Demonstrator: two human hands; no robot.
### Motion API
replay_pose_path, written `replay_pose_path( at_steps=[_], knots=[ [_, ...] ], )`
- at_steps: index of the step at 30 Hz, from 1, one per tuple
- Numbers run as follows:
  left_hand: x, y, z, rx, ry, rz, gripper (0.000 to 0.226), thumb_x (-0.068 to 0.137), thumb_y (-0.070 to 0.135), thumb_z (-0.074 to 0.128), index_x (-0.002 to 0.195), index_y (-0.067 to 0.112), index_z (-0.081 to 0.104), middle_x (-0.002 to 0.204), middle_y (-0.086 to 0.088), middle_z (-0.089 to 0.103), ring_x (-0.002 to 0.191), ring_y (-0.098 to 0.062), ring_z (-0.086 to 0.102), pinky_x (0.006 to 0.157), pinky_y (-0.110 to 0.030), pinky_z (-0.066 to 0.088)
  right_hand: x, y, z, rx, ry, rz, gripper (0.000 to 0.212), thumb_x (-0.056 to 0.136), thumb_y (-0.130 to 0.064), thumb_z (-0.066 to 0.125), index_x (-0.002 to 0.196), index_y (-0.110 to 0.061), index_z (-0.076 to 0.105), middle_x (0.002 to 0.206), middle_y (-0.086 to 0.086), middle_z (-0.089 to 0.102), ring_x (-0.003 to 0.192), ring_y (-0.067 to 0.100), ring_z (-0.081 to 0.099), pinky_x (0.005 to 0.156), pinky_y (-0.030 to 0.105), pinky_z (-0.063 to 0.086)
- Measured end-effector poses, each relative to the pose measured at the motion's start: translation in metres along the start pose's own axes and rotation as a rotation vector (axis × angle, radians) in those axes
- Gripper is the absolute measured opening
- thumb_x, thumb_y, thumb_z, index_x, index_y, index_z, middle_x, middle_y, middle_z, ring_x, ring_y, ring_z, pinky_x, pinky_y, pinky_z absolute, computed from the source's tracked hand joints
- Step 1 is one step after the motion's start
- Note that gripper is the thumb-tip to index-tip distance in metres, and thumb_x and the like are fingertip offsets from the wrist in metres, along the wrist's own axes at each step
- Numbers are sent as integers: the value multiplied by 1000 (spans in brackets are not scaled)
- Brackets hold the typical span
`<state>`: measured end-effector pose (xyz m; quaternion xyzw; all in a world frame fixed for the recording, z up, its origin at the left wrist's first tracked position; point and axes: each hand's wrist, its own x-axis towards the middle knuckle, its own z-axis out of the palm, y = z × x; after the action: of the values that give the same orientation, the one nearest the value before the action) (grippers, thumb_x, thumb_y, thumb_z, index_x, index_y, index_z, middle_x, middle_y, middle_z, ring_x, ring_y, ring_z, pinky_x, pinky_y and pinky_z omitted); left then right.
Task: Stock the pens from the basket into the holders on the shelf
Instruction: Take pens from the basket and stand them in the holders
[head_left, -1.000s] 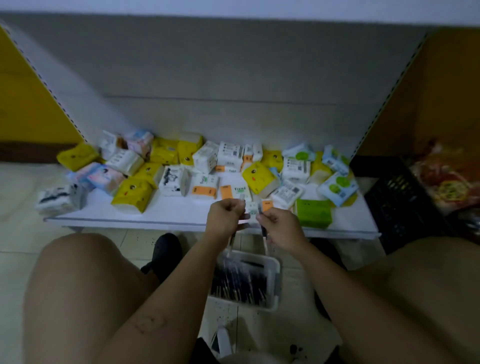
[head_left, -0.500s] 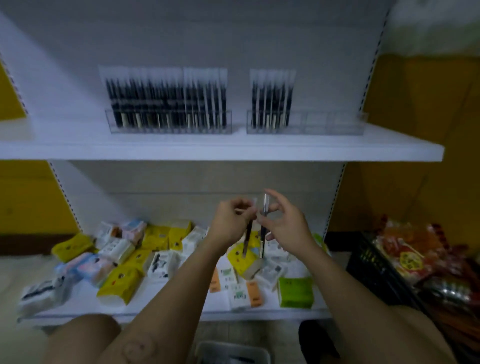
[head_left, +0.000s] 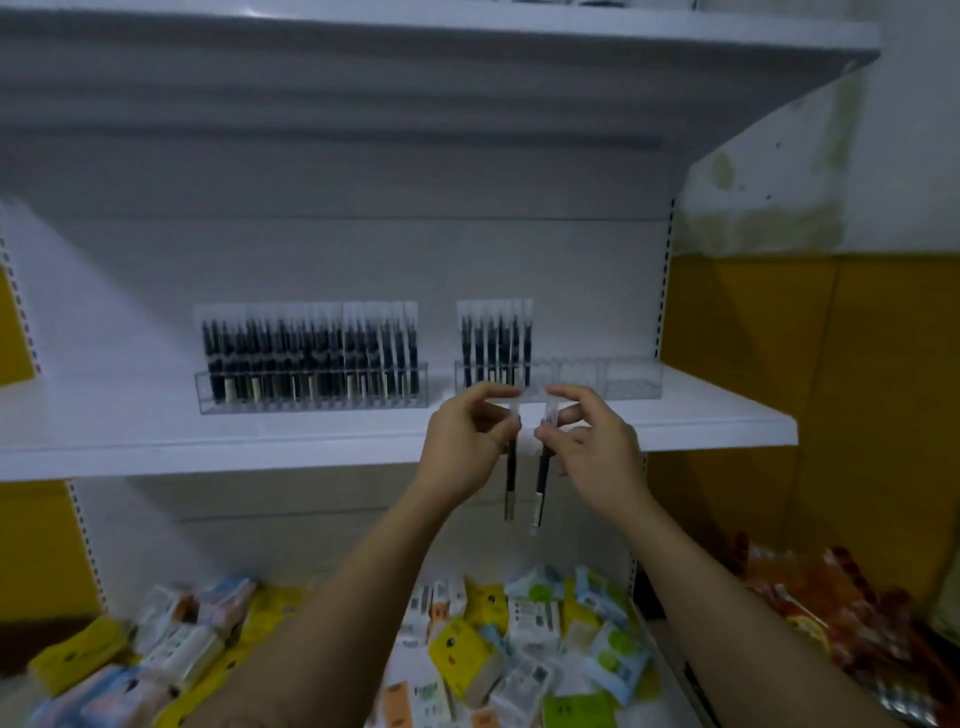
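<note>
You hold two black pens in clear sleeves, side by side, in front of the front edge of the middle shelf (head_left: 260, 447). The left pen (head_left: 510, 483) hangs upright from your left hand (head_left: 467, 441), whose curled fingers (head_left: 493, 395) pinch the top of its sleeve. The right pen (head_left: 542, 478) hangs just beside it, pinched the same way by your right hand (head_left: 597, 447). The blur hides whether the two pens touch. Just beyond your hands, on the shelf, stands the right holder (head_left: 623, 382), a clear divided tray with a short row of upright pens (head_left: 496, 343) at its left end. Further left on the shelf, the left holder (head_left: 311, 400) is packed with a full row of pens (head_left: 311, 353). The top shelf (head_left: 415, 31) overhangs it all. Below your forearms, the bottom shelf (head_left: 657, 654) carries a jumble of small packets (head_left: 467, 649) in yellow, white, blue and green. Red and orange bags (head_left: 857, 613) lie to the right of it, against a yellow wall (head_left: 805, 338).
</note>
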<state>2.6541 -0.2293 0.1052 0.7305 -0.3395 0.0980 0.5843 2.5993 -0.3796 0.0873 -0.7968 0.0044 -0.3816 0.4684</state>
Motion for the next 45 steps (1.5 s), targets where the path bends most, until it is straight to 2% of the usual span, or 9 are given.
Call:
replay_pose_path(
  at_steps=[7,13,17,24,27,33,38,42,45],
  knots=[
    [56,34,-2,16,30,95,27,87,14,68,112,24,65,101,-1,68,90,-16,68,81,-40,58,53,-16,-21,19,27,-82,44,81,-18,76,98,-51,53,90,-3,61,70,16,65,51,21,52],
    [111,52,-5,39,42,159,26,89,17,67,112,26,64,104,2,68,88,-10,67,77,-30,59,113,-20,-27,2,101,-132,37,82,-19,75,106,-40,56,87,-7,61,68,18,66,50,20,52],
    [140,47,0,142,65,218,26,88,20,68,112,29,65,99,11,66,83,1,64,65,-10,51,147,-12,-21,-23,114,-130,37,82,-21,75,108,-37,53,90,-4,62,77,19,67,61,32,57],
    [186,33,0,184,143,305,26,86,17,71,109,27,66,94,12,65,83,2,63,68,-9,50,196,2,-8,-7,172,-118,36,82,-19,75,107,-33,52,90,1,64,81,23,67,68,48,57],
    [199,25,2,168,169,311,25,85,18,72,108,27,67,92,11,67,83,0,64,73,-13,52,208,9,-3,1,189,-111,36,83,-19,75,107,-32,53,89,1,64,81,23,67,67,49,57],
    [209,7,8,229,187,313,25,86,24,71,111,29,66,88,13,67,80,8,61,65,-2,45,216,20,4,-6,210,-113,35,83,-22,75,109,-33,54,88,-4,61,79,23,67,66,50,56],
    [214,4,5,246,198,310,26,86,22,71,110,28,66,85,16,65,78,9,61,64,2,42,216,21,5,-87,136,-144,36,80,-22,77,107,-36,57,87,-6,62,76,20,64,70,47,57],
    [211,3,7,250,217,324,24,86,22,71,110,27,67,84,15,66,79,8,62,66,-2,43,201,31,13,-268,-8,-174,38,83,-26,74,116,-36,60,85,-16,60,71,5,58,73,35,54],
    [210,5,9,253,217,325,23,87,23,70,110,27,66,84,14,66,81,6,62,66,-3,42,185,38,16,-477,-99,-172,62,88,-28,67,137,-50,35,89,-14,62,76,7,60,72,30,51]
  ],
)
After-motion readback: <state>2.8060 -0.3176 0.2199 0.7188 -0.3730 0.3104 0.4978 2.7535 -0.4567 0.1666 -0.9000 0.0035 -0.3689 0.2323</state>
